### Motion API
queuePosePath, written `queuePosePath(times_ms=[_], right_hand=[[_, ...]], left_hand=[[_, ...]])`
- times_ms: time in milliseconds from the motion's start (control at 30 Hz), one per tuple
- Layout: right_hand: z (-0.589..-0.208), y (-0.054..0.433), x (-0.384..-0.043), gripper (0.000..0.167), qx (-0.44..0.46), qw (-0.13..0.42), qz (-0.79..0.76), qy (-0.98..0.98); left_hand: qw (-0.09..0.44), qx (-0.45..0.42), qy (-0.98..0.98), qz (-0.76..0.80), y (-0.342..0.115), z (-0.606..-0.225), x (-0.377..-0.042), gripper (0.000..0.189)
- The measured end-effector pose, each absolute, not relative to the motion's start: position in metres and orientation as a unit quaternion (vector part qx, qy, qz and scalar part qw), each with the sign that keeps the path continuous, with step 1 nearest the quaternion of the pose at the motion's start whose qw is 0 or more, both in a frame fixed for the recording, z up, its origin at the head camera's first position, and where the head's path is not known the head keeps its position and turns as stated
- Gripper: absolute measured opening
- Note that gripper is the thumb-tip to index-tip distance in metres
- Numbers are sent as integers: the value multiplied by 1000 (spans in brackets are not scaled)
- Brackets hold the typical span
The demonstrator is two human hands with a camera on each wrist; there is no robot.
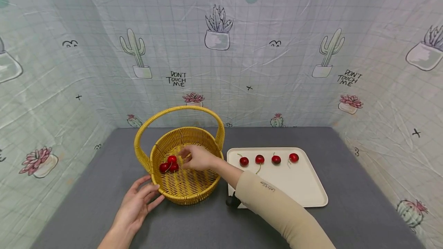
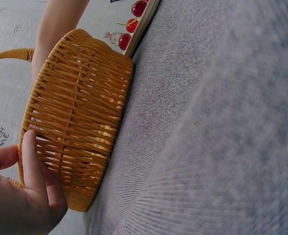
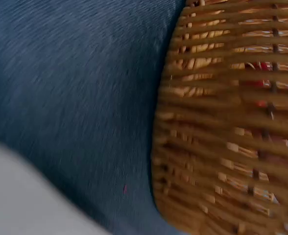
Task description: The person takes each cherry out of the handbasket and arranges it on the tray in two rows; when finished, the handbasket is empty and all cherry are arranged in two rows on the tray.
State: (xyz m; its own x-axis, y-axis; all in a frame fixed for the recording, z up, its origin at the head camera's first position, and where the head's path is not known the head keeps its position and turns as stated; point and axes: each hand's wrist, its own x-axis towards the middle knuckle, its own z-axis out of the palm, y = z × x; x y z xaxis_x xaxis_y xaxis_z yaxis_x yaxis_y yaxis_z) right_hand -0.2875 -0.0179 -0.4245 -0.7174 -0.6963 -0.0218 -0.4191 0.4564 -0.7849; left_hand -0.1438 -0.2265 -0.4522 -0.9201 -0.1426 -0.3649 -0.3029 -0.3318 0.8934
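Observation:
A yellow wicker basket (image 1: 187,200) with a tall arched handle (image 1: 180,108) stands on the grey table. Three red cherries (image 1: 172,159) lie together at the left of its inside. Over the basket, my right hand (image 1: 200,157) reaches in beside the cherries, fingers loosely bent, with nothing showing between thumb and fingertips. My left hand (image 1: 136,203) rests its fingers against the outside of the basket at the near left rim; in the left wrist view its fingers (image 2: 31,164) lie along the woven wall. The right wrist view shows the basket side (image 3: 222,122) up close, the hand itself out of sight.
To the right of the basket sits a white tray (image 1: 290,187) bearing several cherries (image 1: 259,159) in a row near its far edge, some with stems. My right forearm (image 1: 277,199) crosses over its near left corner, by a small black object (image 1: 233,201). A patterned cloth hangs behind.

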Motion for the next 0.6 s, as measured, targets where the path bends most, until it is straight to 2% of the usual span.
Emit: queuePosePath(times_ms=[200, 433, 600], right_hand=[[-429, -31, -286, 43, -318, 164, -413, 838], [-435, -42, -283, 31, -306, 156, -399, 850], [-435, -45, -279, 28, -315, 152, -380, 856]], left_hand=[[49, -195, 578, 791, -226, -452, -143, 64], [48, -197, 581, 788, -226, -453, -142, 65], [48, -196, 581, 788, -226, -452, -142, 65]])
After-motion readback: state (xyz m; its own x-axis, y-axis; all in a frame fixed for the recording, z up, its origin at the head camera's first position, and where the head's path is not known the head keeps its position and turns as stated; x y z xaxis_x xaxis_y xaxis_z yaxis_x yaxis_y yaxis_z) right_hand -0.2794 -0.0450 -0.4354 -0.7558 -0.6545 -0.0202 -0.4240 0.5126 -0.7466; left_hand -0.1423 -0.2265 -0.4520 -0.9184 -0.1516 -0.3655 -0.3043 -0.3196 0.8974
